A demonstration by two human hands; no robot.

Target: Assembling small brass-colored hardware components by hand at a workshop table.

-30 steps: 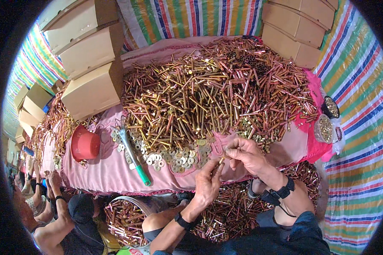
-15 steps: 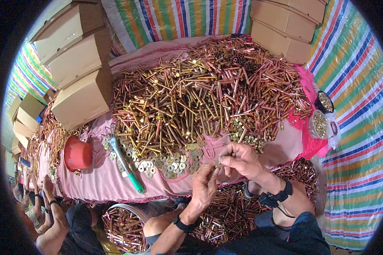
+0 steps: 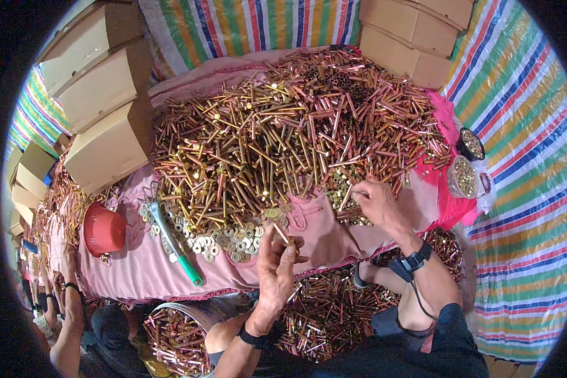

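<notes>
My left hand (image 3: 276,268) is closed in front of the cloth edge, pinching a gold bolt (image 3: 283,234) that tilts between thumb and fingers. Over a small heap of nuts (image 3: 354,219), my right hand (image 3: 377,203) has its fingertips drawn together. A thin bright piece shows beside those fingertips, and I cannot tell whether they grip it. Flat round washers (image 3: 242,242) lie just beyond my left hand. Behind both hands rises a large pile of gold and coppery bolts and tubes (image 3: 271,145).
A red plastic bowl (image 3: 104,230) and a green-handled tool (image 3: 186,268) lie on the pink cloth (image 3: 142,271). Cardboard boxes (image 3: 110,148) are stacked at left and back right. Two tubs of small parts (image 3: 465,176) stand at right. Another person's arm (image 3: 72,321) is at left.
My hands have come apart. The right one has moved up to the nuts; the left has shifted left, and its bolt now shows. The view has shifted slightly.
</notes>
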